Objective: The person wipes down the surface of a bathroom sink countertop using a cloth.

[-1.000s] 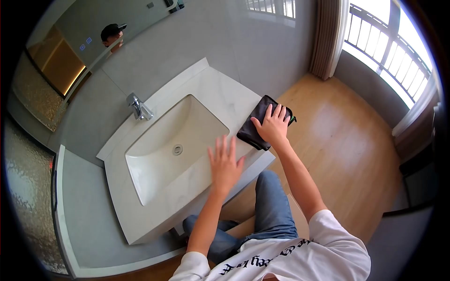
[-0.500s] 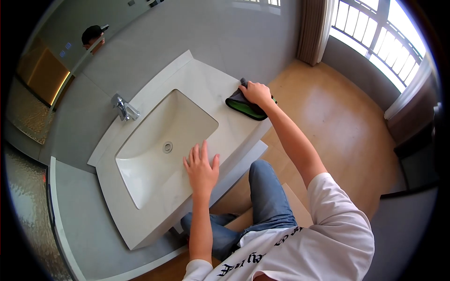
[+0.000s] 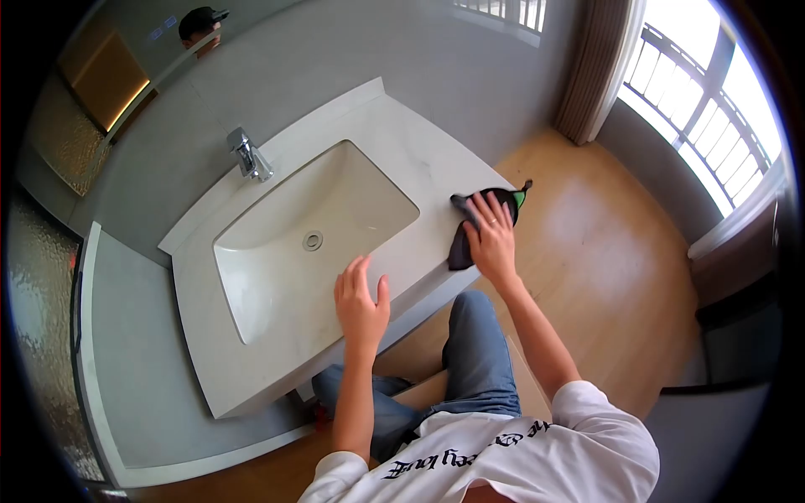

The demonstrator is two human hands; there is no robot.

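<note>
My right hand point(image 3: 492, 239) lies with its fingers spread on a dark cloth point(image 3: 460, 249) that has a green and black edge. The cloth is bunched on the right end of the white marbled countertop point(image 3: 419, 159), and part of it sticks out past the edge. Near the front rim of the sink basin point(image 3: 277, 251), my left hand point(image 3: 362, 302) hovers or rests with its fingers apart and nothing in it; contact with the counter cannot be made out.
A chrome faucet point(image 3: 250, 156) stands behind the basin. The grey wall and a mirror rise beyond it. To the right are wooden floor point(image 3: 604, 251), a brown curtain point(image 3: 591, 75) and a railed window. My legs are beneath the counter's front edge.
My right hand had gripped the cloth at the counter's far right corner; now it is spread flat on it, closer to the front. The cloth's folds have changed. The view has shifted.
</note>
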